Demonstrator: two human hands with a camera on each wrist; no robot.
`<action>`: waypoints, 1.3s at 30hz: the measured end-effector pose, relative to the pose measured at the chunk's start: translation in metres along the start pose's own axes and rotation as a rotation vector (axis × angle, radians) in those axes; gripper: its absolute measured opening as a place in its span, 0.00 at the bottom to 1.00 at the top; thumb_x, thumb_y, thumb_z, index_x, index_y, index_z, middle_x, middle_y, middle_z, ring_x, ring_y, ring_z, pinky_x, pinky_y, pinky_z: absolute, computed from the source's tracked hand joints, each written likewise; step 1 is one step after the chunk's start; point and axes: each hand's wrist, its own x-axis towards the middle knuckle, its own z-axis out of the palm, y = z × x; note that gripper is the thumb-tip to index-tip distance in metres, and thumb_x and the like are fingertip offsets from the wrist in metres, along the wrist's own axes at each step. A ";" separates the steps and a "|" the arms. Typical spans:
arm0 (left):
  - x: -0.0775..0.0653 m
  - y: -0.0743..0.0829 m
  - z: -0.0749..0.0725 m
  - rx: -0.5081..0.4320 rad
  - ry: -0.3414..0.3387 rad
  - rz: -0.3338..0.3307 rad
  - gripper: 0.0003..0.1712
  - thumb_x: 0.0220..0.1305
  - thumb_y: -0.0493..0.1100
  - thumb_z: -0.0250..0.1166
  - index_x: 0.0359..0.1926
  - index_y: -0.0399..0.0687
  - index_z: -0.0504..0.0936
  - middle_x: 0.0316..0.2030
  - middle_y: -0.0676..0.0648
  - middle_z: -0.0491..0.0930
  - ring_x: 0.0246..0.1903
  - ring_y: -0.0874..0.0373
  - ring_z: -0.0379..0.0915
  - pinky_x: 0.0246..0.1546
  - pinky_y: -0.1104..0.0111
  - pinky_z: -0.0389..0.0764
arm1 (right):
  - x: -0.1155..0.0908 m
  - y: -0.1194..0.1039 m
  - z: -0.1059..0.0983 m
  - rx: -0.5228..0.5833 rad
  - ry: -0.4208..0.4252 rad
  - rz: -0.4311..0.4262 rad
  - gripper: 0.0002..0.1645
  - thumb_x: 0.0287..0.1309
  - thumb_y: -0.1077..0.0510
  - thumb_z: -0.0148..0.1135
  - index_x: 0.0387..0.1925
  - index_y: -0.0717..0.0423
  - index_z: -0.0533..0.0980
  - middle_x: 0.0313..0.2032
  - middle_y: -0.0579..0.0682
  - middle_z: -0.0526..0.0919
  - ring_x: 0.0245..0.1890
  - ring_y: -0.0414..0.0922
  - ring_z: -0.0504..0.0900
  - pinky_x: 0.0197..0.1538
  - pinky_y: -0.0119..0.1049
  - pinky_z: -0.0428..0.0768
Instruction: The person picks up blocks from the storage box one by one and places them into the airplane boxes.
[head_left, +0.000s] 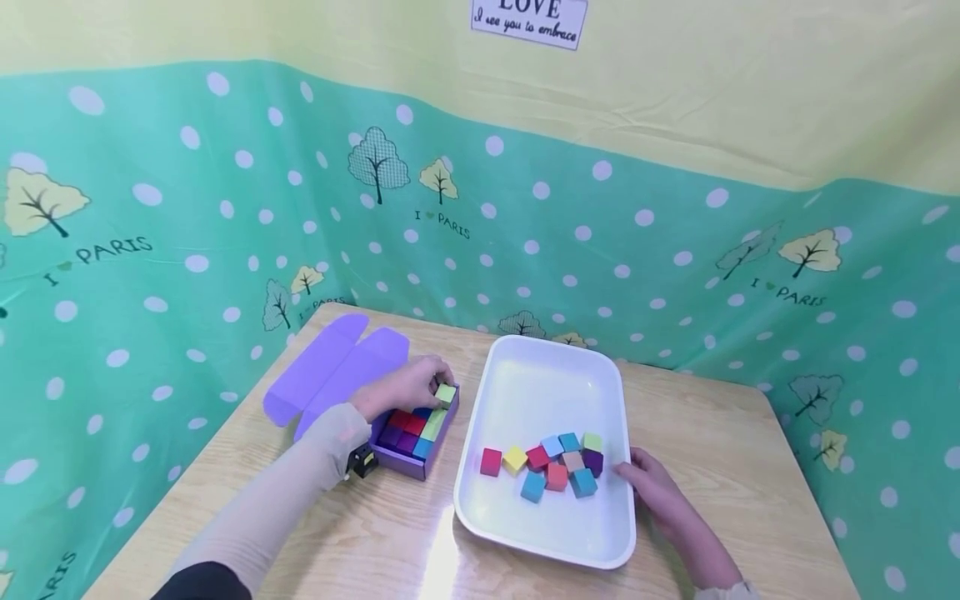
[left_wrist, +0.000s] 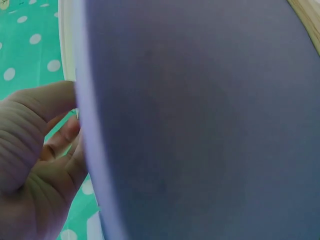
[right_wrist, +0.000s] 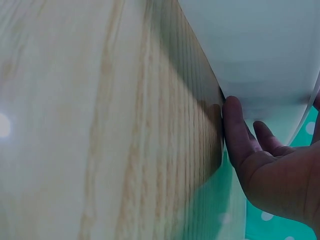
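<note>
Background is being filled by green dotted fabric (head_left: 555,258) with a yellow upper band. Everything is being supported by a light wood table (head_left: 705,425). Mid-table is being taken up by a white tray (head_left: 555,383). Purple box (head_left: 401,464) is being kept open just left of it, lid (head_left: 330,367) laid back on the far left side. Most of the left wrist view is being blocked by purple box material, so the left fingertips are being hidden there.

Tray's right rim is being held by the right hand (head_left: 660,487): thumb at the rim, fingers against the outer wall. Left hand (head_left: 408,383) is being held narrow over the box, a light green block (head_left: 446,395) being pinched at the box's far right corner. Whether the block is being supported from below: can't tell.

Box is being partly filled by red, purple, blue and green blocks. Loose cubes are being grouped in the tray's near half, red cube (head_left: 491,462) leftmost, yellow cube (head_left: 515,458) beside it, dark purple cube (head_left: 592,463) at the right.
</note>
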 end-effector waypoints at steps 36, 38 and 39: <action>0.027 0.132 0.043 0.075 -0.389 0.064 0.17 0.58 0.43 0.72 0.49 0.51 0.83 0.40 0.55 0.79 0.39 0.64 0.73 0.41 0.71 0.76 | -0.003 -0.001 -0.005 -0.020 -0.009 0.003 0.45 0.65 0.50 0.57 0.71 0.69 0.49 0.60 0.72 0.67 0.52 0.56 0.77 0.50 0.45 0.79; 0.033 0.138 0.047 0.060 -0.398 0.012 0.17 0.57 0.43 0.73 0.48 0.53 0.83 0.40 0.55 0.78 0.38 0.64 0.73 0.40 0.70 0.76 | -0.003 -0.002 -0.005 -0.029 -0.018 -0.001 0.45 0.65 0.50 0.56 0.71 0.70 0.49 0.60 0.73 0.67 0.52 0.56 0.77 0.50 0.46 0.79; 0.034 0.140 0.049 0.059 -0.402 -0.016 0.17 0.56 0.43 0.73 0.47 0.53 0.83 0.40 0.55 0.78 0.38 0.64 0.73 0.40 0.70 0.76 | -0.003 -0.003 -0.004 -0.028 -0.021 -0.002 0.45 0.65 0.49 0.56 0.71 0.70 0.48 0.60 0.73 0.67 0.52 0.56 0.77 0.50 0.46 0.79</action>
